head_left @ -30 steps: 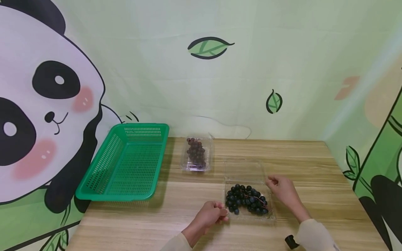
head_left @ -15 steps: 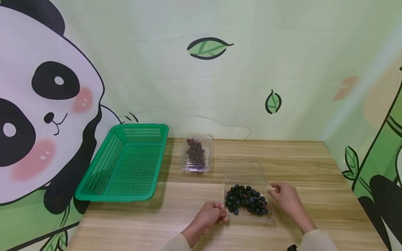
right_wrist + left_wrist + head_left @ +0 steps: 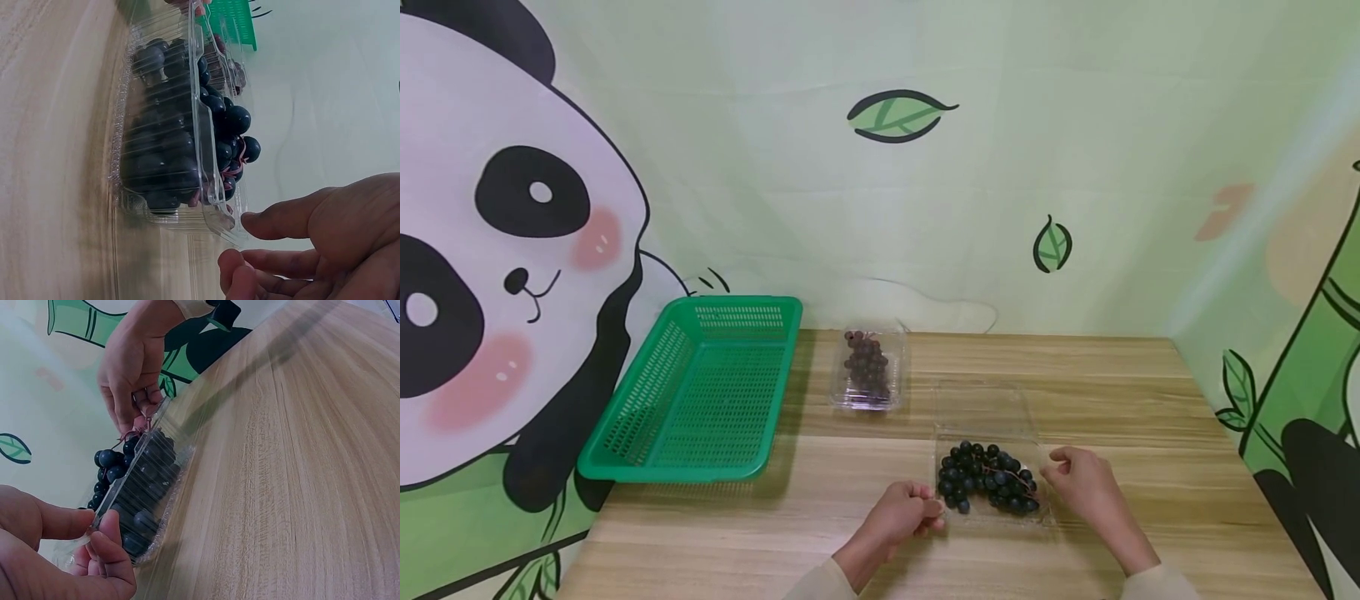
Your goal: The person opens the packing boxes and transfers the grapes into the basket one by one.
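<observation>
Pale green cloth printed with leaves and a large panda (image 3: 527, 250) backs the wood-grain table (image 3: 820, 542). On that table, between the two hands, sits a clear plastic container (image 3: 203, 137) holding a heap of dark blue-black grapes (image 3: 973, 483), some rising above its rim, with a thin reddish stem (image 3: 244, 153) showing among them. Its transparent lid (image 3: 983, 408) lies folded back, beyond the grapes as seen from both hands. The left hand (image 3: 904, 510) pinches the rim at its own end of the container, between thumb and fingers. At the opposite end, the right hand (image 3: 1081, 482) has its thumb and loosely bent fingers parted right at the container's corner, gripping nothing; whether a fingertip touches the plastic cannot be told. Beyond the left hand's pinch and slightly left of it, near the table's back edge, stands a smaller clear container (image 3: 898, 367) with a bunch of reddish-brown grapes (image 3: 867, 367). Well to the left of that pinch, and farther back, is a green perforated basket (image 3: 670, 472). Pale sleeves (image 3: 1159, 583) cover both forearms.
</observation>
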A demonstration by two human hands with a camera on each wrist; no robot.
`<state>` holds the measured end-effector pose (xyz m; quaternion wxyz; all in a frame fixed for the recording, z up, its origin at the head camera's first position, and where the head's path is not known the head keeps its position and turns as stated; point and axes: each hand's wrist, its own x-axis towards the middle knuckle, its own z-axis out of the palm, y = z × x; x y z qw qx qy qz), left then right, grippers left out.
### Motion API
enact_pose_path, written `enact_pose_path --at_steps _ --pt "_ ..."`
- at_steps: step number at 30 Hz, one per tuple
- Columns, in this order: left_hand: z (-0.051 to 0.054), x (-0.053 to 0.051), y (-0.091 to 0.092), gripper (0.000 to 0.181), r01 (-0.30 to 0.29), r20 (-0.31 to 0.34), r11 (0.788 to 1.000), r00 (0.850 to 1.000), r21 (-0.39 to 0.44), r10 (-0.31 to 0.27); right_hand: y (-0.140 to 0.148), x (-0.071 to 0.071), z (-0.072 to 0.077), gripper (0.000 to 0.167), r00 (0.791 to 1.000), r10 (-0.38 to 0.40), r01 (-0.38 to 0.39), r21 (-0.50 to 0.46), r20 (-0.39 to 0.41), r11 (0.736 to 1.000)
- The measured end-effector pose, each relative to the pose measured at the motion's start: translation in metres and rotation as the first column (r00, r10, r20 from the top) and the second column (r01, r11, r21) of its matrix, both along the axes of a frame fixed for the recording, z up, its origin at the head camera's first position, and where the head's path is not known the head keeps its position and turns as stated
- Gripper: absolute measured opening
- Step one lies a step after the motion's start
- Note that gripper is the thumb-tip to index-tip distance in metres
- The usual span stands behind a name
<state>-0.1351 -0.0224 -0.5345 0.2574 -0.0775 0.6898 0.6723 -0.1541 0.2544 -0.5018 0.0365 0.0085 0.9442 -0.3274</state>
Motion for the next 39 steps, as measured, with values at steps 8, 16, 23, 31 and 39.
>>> enact_pose_path --at_steps 8,16,23,31,39 --pt "-0.0004 -0.0002 0.0002 0.010 0.004 0.006 1.000 1.000 0.011 -0.004 -0.0018 0.0041 -0.0019 0.033 1.000 0.003 -0.002 0.017 -0.017 1.000" --pt "-0.0015 -0.0001 0.0002 0.009 0.002 -0.008 1.000 1.000 0.010 -0.002 -0.0045 0.0045 -0.0016 0.033 1.000 0.004 -0.004 0.025 -0.008 1.000" --pt "-0.0019 -0.0006 -0.0001 0.009 0.006 0.000 1.000 1.000 0.013 -0.006 -0.0055 0.0051 -0.0022 0.031 1.000 0.006 -0.006 0.038 -0.008 0.999" --pt "-0.0013 -0.0007 -0.0009 0.009 0.014 -0.018 1.000 1.000 0.007 -0.014 -0.0075 0.0045 -0.0031 0.031 1.000 -0.008 0.008 0.050 0.010 0.999" --pt "0.0012 -0.0003 -0.0001 0.009 0.007 -0.067 0.999 0.998 -0.045 -0.010 -0.0079 0.0026 -0.0043 0.030 0.999 0.003 -0.005 0.046 0.046 0.999"
